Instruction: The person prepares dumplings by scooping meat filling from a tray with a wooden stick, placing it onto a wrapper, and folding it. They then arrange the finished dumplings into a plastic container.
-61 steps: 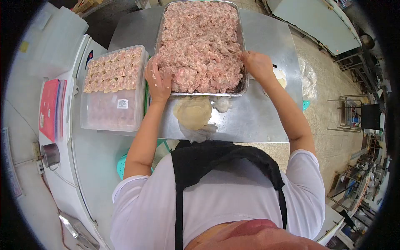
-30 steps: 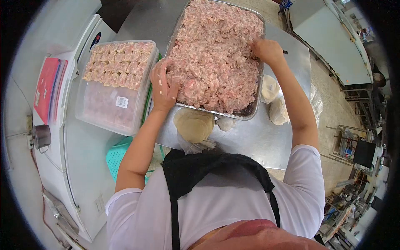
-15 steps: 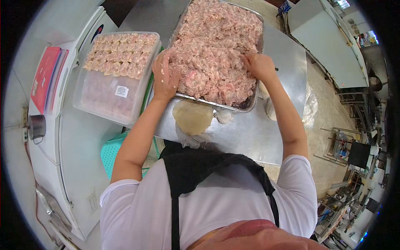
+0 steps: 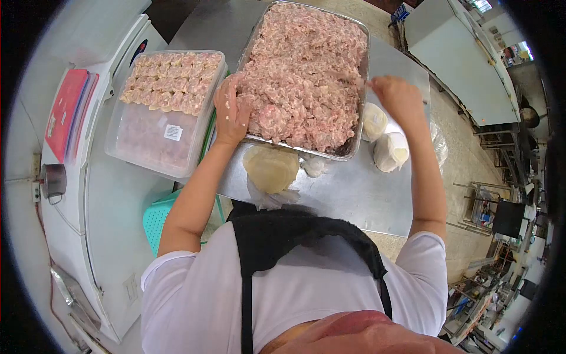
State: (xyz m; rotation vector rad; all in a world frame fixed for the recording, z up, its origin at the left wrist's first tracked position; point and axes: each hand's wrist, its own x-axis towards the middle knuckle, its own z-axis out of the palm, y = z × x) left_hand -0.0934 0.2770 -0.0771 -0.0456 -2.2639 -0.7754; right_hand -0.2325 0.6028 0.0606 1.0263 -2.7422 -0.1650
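A metal tray point(image 4: 348, 154) full of pale pink ground meat point(image 4: 306, 65) lies before me. My left hand point(image 4: 232, 115) is at its left edge, fingers curled and flecked with meat; what they hold, if anything, is hidden. Beyond the tray's right rim, my right hand point(image 4: 396, 99) is closed on a slim tool. Its dark handle end point(image 4: 424, 102) sticks out behind the hand, and its blurred front part reaches over the meat. Round pale dough wrappers point(image 4: 271, 169) are stacked on plastic near the front edge of the table.
At left, a clear plastic container point(image 4: 144, 133) holds rows of filled dumplings point(image 4: 171, 79). Wrapped pale bundles point(image 4: 391, 152) rest on the steel table point(image 4: 354, 192) at right. A small crumpled white lump point(image 4: 315, 166) lies beside the wrappers. Below stands a turquoise basket point(image 4: 158, 219).
My right hand has moved right with the tool, from over the meat to outside the tray rim, uncovering the wrapped bundles. My left hand has barely shifted.
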